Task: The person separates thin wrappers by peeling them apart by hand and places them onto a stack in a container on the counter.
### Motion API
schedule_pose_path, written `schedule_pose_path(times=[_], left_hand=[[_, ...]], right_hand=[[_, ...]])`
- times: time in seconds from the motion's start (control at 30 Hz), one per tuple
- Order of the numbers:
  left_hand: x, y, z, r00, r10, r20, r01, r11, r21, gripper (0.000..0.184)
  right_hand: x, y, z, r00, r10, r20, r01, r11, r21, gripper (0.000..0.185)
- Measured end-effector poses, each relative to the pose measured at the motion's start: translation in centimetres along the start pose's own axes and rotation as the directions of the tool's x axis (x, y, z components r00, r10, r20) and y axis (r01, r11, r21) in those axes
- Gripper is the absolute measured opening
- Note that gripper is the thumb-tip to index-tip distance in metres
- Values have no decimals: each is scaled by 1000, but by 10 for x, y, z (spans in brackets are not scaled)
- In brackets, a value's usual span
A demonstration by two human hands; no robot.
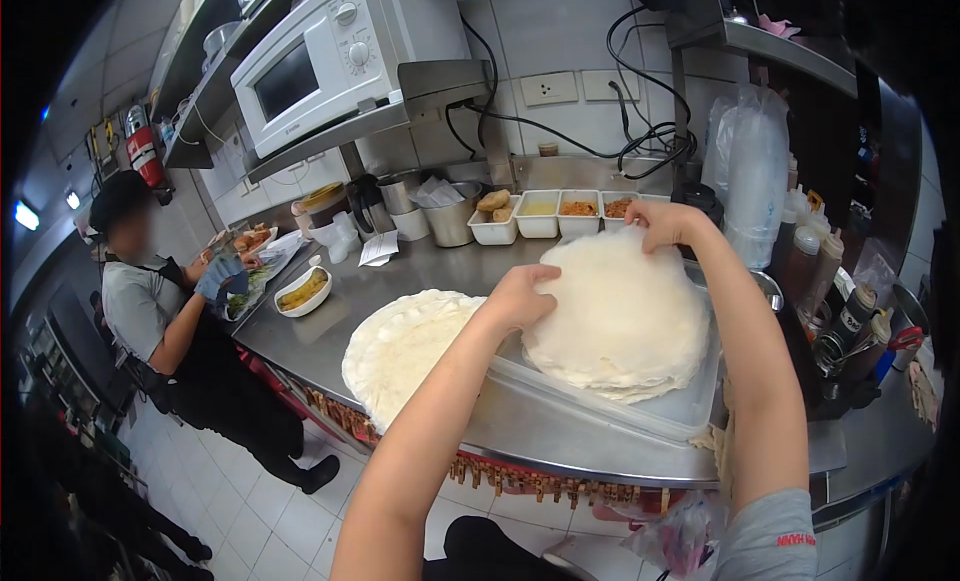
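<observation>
Right hand (662,228) pinching far edge of top dough sheet (625,306)! Left hand (527,299) curled at left edge, can't tell if gripping. Sheet over stack (640,389) in clear tray (600,412), on bench (400,273).

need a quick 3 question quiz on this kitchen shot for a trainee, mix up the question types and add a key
1. Multiple choice: which hand is at the far edge of the stacked dough sheets?
a) left
b) right
c) neither

2. True or false: the microwave sits on a shelf above the counter.

3. Fill the gap: the stacked sheets rest on a see-through plastic ____.

Key
1. b, the right hand
2. True
3. Tray
</observation>
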State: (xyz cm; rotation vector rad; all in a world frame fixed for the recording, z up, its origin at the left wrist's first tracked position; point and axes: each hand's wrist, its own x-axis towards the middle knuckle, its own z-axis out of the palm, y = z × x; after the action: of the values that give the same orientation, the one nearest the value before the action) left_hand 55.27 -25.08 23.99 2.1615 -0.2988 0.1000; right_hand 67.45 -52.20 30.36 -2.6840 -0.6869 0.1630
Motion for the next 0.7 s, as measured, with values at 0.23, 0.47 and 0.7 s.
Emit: schedule_pose_path(times=[0.23,0.47,0.7], left_hand=[[-19,24,53,975,223,5,-182,785,592,79],[-67,61,27,841,-128,526,-252,767,590,89],[-151,5,-59,983,185,15,-179,921,345,78]], right_hand=[[6,-43,67,950,-168,-263,96,959,-266,63],[-2,-48,109,994,-110,16,110,951,-289,72],[-3,-50,113,996,-87,21,89,952,-291,70]])
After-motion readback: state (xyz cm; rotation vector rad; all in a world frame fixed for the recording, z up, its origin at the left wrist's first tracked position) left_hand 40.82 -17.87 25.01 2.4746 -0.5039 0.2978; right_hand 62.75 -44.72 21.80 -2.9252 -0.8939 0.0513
